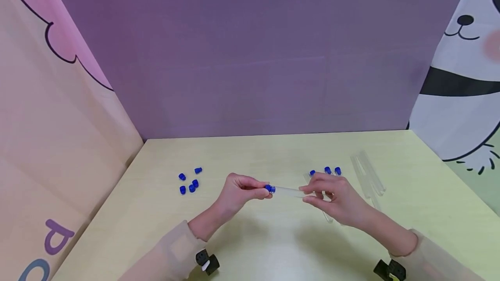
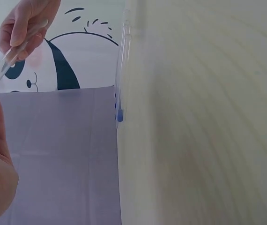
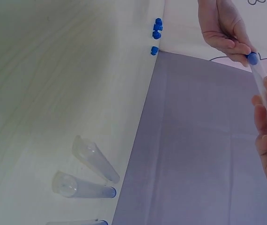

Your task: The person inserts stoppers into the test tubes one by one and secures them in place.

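Above the table, my left hand [image 1: 245,187] pinches a blue cap [image 1: 270,188] between thumb and fingers. The cap sits at the left end of a clear test tube [image 1: 288,191], which lies nearly level between both hands. My right hand [image 1: 332,194] grips the tube's other end with thumb and fingertips. In the right wrist view, the blue cap [image 3: 252,58] shows at the tube's mouth and the right fingers [image 3: 262,123] lie along the tube. The left wrist view shows the tube [image 2: 4,68] too, with its capped end hidden behind the left fingers.
Several loose blue caps [image 1: 192,188] lie on the left of the table [image 1: 250,246]. Tubes with blue caps [image 1: 327,170] lie partly hidden behind my right hand. Farther right lie clear tubes [image 1: 369,174]. A purple backdrop [image 1: 250,55] stands along the far edge.
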`<state>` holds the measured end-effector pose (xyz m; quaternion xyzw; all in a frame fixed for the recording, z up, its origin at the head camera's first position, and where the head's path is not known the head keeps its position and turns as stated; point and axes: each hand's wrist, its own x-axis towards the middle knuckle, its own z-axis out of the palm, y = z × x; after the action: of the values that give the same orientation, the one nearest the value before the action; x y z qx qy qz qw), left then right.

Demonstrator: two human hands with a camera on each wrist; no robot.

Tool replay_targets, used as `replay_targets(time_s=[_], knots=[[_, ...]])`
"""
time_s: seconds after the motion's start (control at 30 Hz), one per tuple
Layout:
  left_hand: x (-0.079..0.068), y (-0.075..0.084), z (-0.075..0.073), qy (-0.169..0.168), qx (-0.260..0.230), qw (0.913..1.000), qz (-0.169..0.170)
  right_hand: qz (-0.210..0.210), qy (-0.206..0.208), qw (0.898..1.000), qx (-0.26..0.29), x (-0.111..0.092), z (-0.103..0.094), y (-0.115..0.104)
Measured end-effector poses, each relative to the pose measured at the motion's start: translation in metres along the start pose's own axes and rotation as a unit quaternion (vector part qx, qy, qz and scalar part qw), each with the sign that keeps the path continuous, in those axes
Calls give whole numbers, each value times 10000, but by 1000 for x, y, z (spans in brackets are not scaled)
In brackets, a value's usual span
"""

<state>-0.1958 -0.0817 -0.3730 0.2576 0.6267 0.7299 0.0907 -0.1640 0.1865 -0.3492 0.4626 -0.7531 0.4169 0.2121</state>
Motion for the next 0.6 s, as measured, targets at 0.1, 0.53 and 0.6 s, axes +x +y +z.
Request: replay_targets(time_s=[0.1, 0.53, 0.6], knots=[[0, 0, 1, 76, -21, 9999, -70, -29, 23, 10000, -1, 1, 0, 0], [0, 7, 1, -17, 92, 9997, -218, 43, -194, 9998, -52, 2, -2, 1], [-1, 6, 0, -50, 185, 9995, -258, 40, -268, 9996, 5, 2, -1, 2]])
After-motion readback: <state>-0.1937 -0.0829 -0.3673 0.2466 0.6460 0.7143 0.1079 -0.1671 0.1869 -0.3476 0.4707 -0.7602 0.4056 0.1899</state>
